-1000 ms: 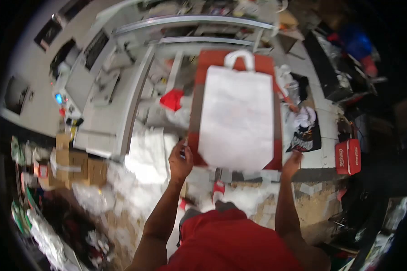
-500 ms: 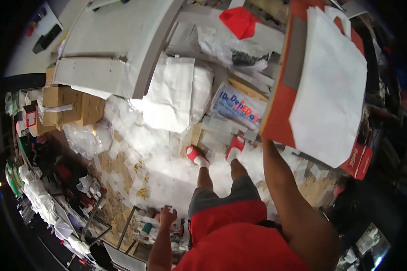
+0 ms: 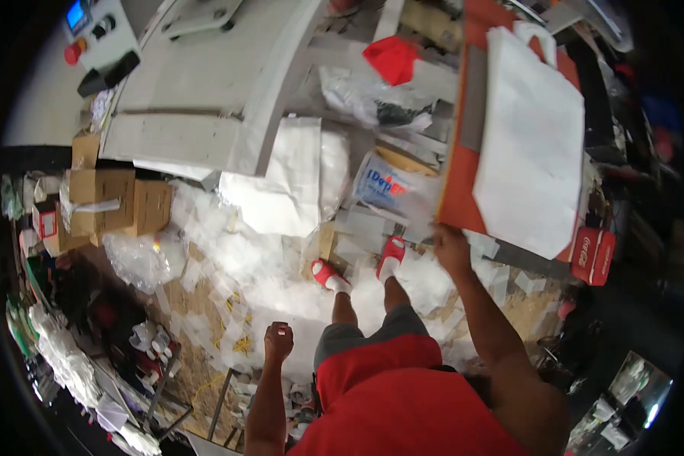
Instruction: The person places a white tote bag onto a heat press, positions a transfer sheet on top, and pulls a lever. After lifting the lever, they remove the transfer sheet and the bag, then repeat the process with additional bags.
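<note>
My left hand hangs low in front of my grey shorts, its fingers curled around something small and pale that I cannot make out. My right hand is at the near left corner of an orange-red board, fingertips right at its edge; how its fingers are bent is blurred. On that board lies a flat white bag with a loop handle at its far end. Left of the board, a printed white plastic package lies below the table level. A stack of white sheets or bags is beside it.
A large grey machine table stands ahead on the left. Cardboard boxes and a clear plastic bag sit at the left. White scraps litter the floor around my red slippers. A red box is at the right.
My right hand, hidden behind the board's corner before, now shows at its edge. My left hand has risen slightly, its fingers more curled. The view has shifted; the white bag appears further left.
</note>
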Action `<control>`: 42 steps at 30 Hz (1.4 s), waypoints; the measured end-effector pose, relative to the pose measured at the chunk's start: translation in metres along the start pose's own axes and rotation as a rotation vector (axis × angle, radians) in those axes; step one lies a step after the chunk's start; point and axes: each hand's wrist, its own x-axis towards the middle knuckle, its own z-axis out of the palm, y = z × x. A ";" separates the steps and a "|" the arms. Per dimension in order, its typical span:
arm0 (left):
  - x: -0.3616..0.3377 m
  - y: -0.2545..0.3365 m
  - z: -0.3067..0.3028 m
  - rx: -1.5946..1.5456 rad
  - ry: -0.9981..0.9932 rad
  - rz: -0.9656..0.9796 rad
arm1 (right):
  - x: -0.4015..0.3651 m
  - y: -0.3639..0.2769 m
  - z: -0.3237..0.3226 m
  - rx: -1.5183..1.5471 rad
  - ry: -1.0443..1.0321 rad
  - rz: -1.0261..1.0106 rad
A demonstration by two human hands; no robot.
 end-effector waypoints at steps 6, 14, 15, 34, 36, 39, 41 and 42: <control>0.104 0.163 -0.031 -0.216 0.071 0.225 | -0.008 -0.099 -0.203 0.580 -0.028 0.176; 0.211 0.431 -0.062 -0.434 0.204 0.570 | 0.087 0.071 -0.305 0.748 0.486 0.351; 0.218 0.459 -0.061 -0.423 0.225 0.638 | 0.101 0.096 -0.303 0.731 0.470 0.328; 0.235 0.608 0.027 0.104 0.320 0.981 | 0.065 0.104 -0.269 -0.083 0.515 0.044; 0.234 0.608 0.029 0.091 0.348 0.968 | 0.065 0.105 -0.268 -0.139 0.507 0.048; 0.235 0.608 0.029 0.070 0.348 0.964 | 0.065 0.105 -0.268 -0.159 0.489 0.061; 0.235 0.606 0.029 0.066 0.336 0.933 | 0.067 0.103 -0.267 -0.142 0.495 0.065; 0.233 0.607 0.031 0.058 0.318 0.906 | 0.065 0.103 -0.269 -0.130 0.502 0.074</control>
